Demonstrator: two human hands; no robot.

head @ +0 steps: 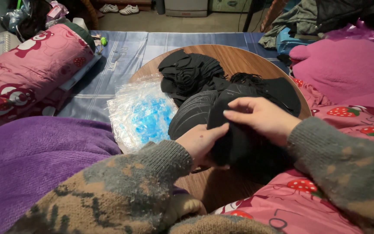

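Over the round wooden surface (239, 58), the left hand (202, 145) and right hand (262, 119) each keep a grip on one black cloth piece (234, 138), seemingly a mask, beside clear plastic bags (141, 112) and black heaps (191, 73).

A black fabric piece (234, 138), soft and dark, is held upright over the near edge of a round wooden table, gripped from below by the left hand (202, 145) and pinched along its upper edge by the right hand (260, 119); behind it, more black pieces are heaped flat
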